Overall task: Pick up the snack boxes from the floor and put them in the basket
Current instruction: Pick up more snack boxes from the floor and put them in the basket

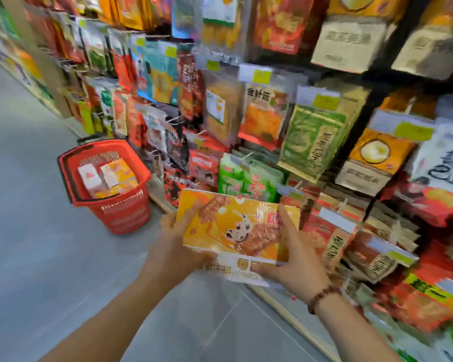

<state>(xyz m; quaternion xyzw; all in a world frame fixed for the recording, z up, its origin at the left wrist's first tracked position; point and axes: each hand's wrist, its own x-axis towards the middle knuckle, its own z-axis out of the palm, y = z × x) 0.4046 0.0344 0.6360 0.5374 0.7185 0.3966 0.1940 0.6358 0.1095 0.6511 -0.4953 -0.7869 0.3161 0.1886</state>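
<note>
Carrying step. Left hand (175, 246) and right hand (296, 265) grip an orange snack box (236, 228) by its ends, fingers curled, at lower centre. Next move, judged: carry it toward the red basket (126, 212), centre left, and lower it onto the boxes inside.

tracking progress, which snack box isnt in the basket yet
The orange speckled-egg box, gripped between the left hand and right hand; the other boxes lie inside the red basket.
</note>
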